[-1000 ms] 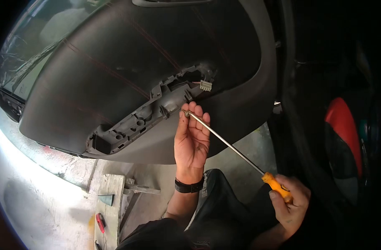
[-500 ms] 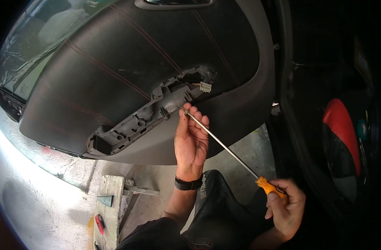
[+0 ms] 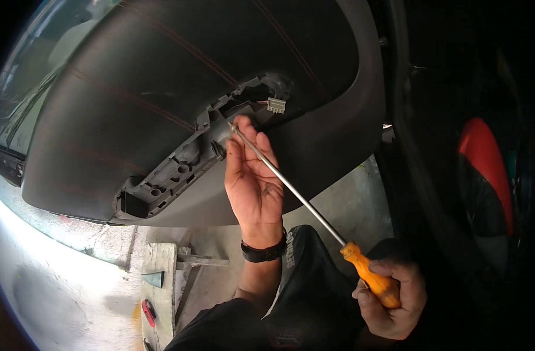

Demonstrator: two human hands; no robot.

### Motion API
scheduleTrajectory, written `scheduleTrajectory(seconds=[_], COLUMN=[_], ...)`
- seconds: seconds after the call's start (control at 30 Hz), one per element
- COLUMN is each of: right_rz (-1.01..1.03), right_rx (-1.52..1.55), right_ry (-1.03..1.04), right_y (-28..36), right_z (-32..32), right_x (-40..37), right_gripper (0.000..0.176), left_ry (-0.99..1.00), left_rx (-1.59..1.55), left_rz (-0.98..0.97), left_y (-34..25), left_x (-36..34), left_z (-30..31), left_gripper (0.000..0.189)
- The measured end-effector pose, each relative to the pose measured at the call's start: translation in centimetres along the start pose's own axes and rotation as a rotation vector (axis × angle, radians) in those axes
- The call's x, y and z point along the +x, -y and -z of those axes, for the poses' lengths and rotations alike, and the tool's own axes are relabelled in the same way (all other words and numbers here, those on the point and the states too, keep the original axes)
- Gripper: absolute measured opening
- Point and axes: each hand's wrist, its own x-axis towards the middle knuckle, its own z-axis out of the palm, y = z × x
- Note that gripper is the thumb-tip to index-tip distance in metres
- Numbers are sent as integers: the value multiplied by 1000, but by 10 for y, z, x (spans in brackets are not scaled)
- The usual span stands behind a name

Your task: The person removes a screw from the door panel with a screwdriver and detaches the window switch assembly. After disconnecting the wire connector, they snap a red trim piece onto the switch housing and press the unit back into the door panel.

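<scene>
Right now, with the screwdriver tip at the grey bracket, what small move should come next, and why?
Probably ease the screwdriver tip into the grey bracket: the left hand steadies the shaft near the tip, the right hand grips the handle.

A grey concrete floor (image 3: 62, 281) fills the lower left of the view, bright with glare along its left side and stained and scuffed nearer the middle; a further patch of it shows farther right. A pale wooden board (image 3: 162, 257) lies flat on the floor, running from the middle toward the bottom edge, with a narrower wooden strip (image 3: 204, 261) lying at an angle against its upper end. On the board rest a small dark wedge (image 3: 153, 279) and, closer to the bottom edge, a small red-handled tool (image 3: 148, 312).
</scene>
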Motion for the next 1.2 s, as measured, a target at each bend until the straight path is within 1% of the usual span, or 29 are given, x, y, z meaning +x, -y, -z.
scheduleTrajectory(seconds=[0.1, 0.13, 0.23, 0.33, 0.43, 0.53, 0.63, 0.7, 1.07, 1.2], right_rz=[92, 127, 214, 162, 138, 78, 96, 73, 65, 68], right_rx=[-154, -213, -220, -188, -218, -177, -176, -141, -118, -124], right_ry=[-23, -24, -1, 29, 34, 136, 105, 96, 105, 74], right_y=[6, 7, 11, 21, 29, 59, 66, 68, 62, 63], right_z=[-5, -5, -7, -10, -14, -5, -10, -12, -15, -19], right_x=[17, 23, 35, 39, 42, 55, 55, 54, 53, 54], right_gripper=[34, 33, 32, 33, 31, 35, 34, 33, 33, 33], left_ry=[18, 61, 103, 110, 106, 114, 151, 186, 132, 107], left_rx=[264, 214, 203, 263, 282, 287, 290, 299, 366, 416], left_rz=[-123, -115, -137, -174, -185, -217, -232, -229, -241, -256], left_y=[7, 7, 6, 6, 5, 6, 10, 12, 9, 11], left_x=[-1, -2, -2, -3, -2, -2, -3, -3, -4, -5], left_z=[0, 1, 1, 0, -1, -4, -7, -5, -4, -6], left_gripper=[39, 41, 40, 43, 45, 41, 40, 40, 40, 39])
